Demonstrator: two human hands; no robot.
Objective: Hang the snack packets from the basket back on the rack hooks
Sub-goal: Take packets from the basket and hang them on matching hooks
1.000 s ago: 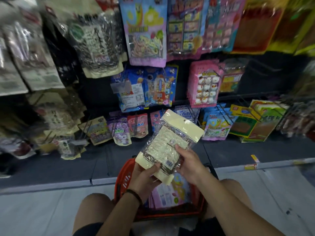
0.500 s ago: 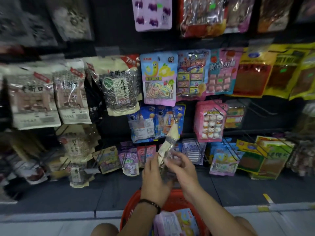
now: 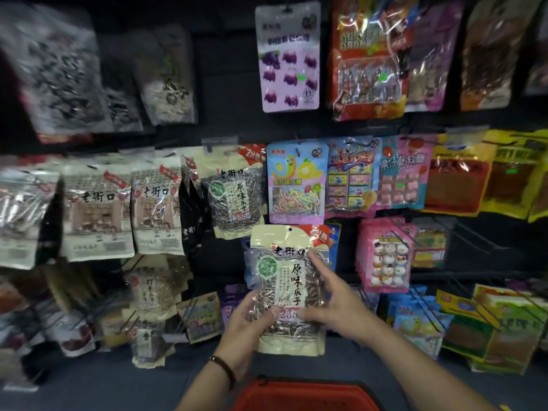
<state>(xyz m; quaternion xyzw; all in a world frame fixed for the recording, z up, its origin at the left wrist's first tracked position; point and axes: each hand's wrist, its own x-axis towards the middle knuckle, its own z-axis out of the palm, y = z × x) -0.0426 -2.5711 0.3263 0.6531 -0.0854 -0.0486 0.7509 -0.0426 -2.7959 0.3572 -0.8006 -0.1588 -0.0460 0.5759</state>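
Item: sunflower-seed packet [image 3: 289, 287], one unit. Cream header with punched hang hole at top centre and a red corner flash. It is printed 老街口. The clear body shows striped seeds, a green round badge, a white panel reading 原味瓜子 and the figure "235" below.

Position: upright before the rack [image 3: 225, 69], above the red basket [image 3: 302, 396] and just below a matching hung packet [image 3: 234, 194].

Left hand [image 3: 249, 324]: grips the lower left edge, thumb on the front.

Right hand [image 3: 335, 304]: lies along the right side with fingers nearly straight, thumb by the "235".

Neighbours: purple grape-candy packet [image 3: 289, 57]; blue rainbow-noodle gummy packet [image 3: 296, 179]; other print blurred.
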